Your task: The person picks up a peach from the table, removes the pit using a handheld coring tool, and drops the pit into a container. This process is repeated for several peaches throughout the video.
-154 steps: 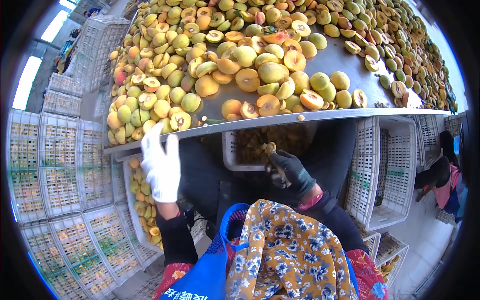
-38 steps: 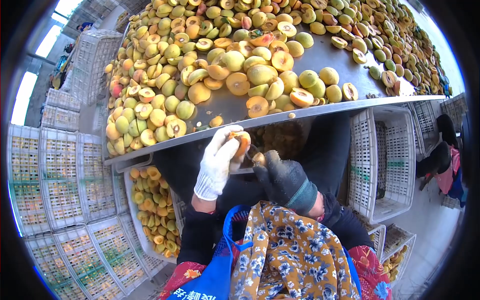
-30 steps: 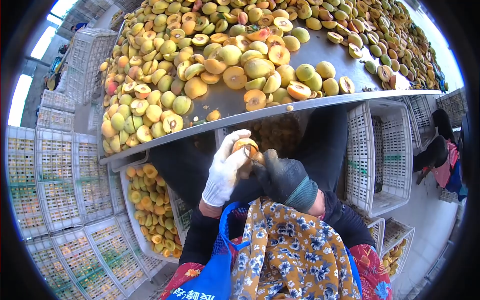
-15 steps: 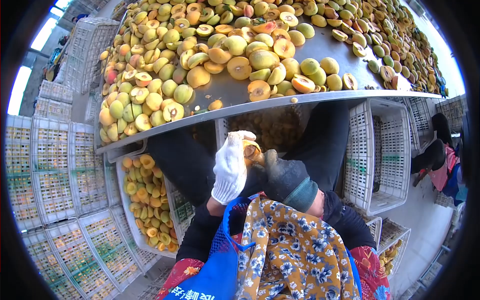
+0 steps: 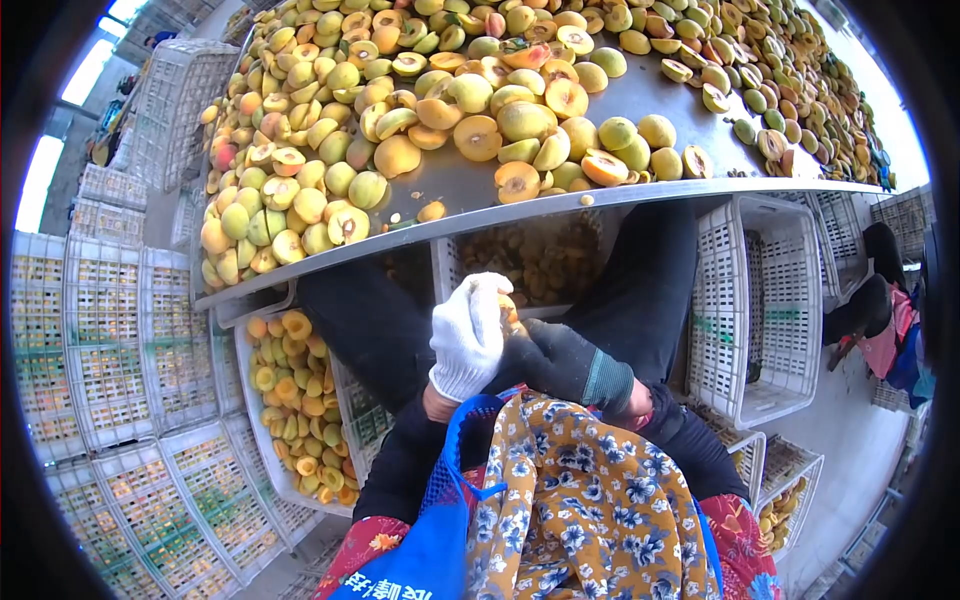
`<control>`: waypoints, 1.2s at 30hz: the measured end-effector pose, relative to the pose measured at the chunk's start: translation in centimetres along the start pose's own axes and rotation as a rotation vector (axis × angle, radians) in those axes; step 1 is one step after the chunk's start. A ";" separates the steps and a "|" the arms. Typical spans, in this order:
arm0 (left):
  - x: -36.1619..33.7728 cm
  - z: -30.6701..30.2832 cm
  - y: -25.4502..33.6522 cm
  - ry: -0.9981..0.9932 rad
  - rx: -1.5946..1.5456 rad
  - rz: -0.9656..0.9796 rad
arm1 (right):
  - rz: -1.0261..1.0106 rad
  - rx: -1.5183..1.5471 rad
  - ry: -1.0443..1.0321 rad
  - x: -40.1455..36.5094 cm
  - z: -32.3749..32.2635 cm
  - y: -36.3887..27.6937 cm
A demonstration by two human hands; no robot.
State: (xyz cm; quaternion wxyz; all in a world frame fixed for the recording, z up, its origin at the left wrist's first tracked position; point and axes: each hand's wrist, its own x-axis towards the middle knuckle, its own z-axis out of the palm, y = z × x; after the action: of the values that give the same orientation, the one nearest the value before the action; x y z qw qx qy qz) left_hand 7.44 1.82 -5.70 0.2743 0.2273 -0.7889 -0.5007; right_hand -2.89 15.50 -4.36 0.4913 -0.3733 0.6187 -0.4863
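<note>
In a white knitted glove, my left hand (image 5: 468, 338) is wrapped round a piece of orange fruit (image 5: 510, 316) over my lap. My right hand (image 5: 562, 362), in a dark glove with a teal cuff, presses against the same fruit from the right with its fingers closed. The two gloves hide most of the fruit. Beyond them, many halved yellow and green fruits (image 5: 477, 138) lie on the metal table (image 5: 440, 215). Below the table edge, between my knees, sits a container of fruit pieces (image 5: 545, 262).
A crate of fruit halves (image 5: 305, 405) stands at my left, beside stacked white crates (image 5: 105, 340). An upright white crate (image 5: 722, 310) is at my right. Another person's dark-clothed leg (image 5: 862, 308) shows at the far right.
My right hand has turned and moved left, closer to my left hand. My left hand has shifted slightly right and down, and less of the fruit shows between them.
</note>
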 end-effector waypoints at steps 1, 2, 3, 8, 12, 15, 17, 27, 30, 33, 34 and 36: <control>0.0 0.0 -0.1 -0.013 0.011 -0.012 | -0.034 -0.017 -0.024 0.0 0.0 0.1; 0.0 0.0 -0.2 -0.026 0.022 -0.023 | -0.068 -0.035 -0.048 0.0 -0.2 0.2; 0.1 0.1 -0.5 -0.024 0.018 0.001 | -0.104 -0.054 -0.071 -0.1 -0.4 0.4; 0.2 0.4 -0.9 -0.051 0.017 -0.006 | -0.107 0.014 -0.114 -0.1 -0.7 1.3; 0.5 0.7 -2.2 -0.141 0.062 0.077 | -0.217 -0.037 -0.091 0.3 -0.2 2.3; 0.7 0.8 -2.8 -0.186 -0.123 0.057 | -0.445 -0.037 -0.172 0.9 -0.9 4.5; 1.3 1.1 -3.1 -0.206 -0.333 0.012 | -0.067 0.555 -0.148 0.8 -0.4 4.3; 2.4 1.1 -2.9 -0.281 -0.507 -0.160 | 0.370 1.209 -0.073 0.2 -1.5 1.1; 2.5 1.0 -3.6 -0.352 -0.518 -0.119 | 0.512 1.556 -0.260 0.3 -1.8 0.7; 2.8 1.7 -2.6 -0.328 -0.808 -0.307 | 0.482 1.613 -0.190 0.3 -2.1 -0.4; 2.6 1.8 -2.6 -0.277 -0.762 -0.371 | 0.375 1.615 -0.247 0.3 -2.3 0.2; 3.2 1.7 -2.6 -0.231 -0.833 -0.497 | 0.212 1.661 -0.310 0.3 -3.1 1.5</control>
State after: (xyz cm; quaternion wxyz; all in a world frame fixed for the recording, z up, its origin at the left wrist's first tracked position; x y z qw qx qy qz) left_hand 4.19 -0.11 -8.02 0.1250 0.2225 -0.4691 -0.8454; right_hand -5.98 16.35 -5.71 0.7278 0.1059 0.0184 -0.6773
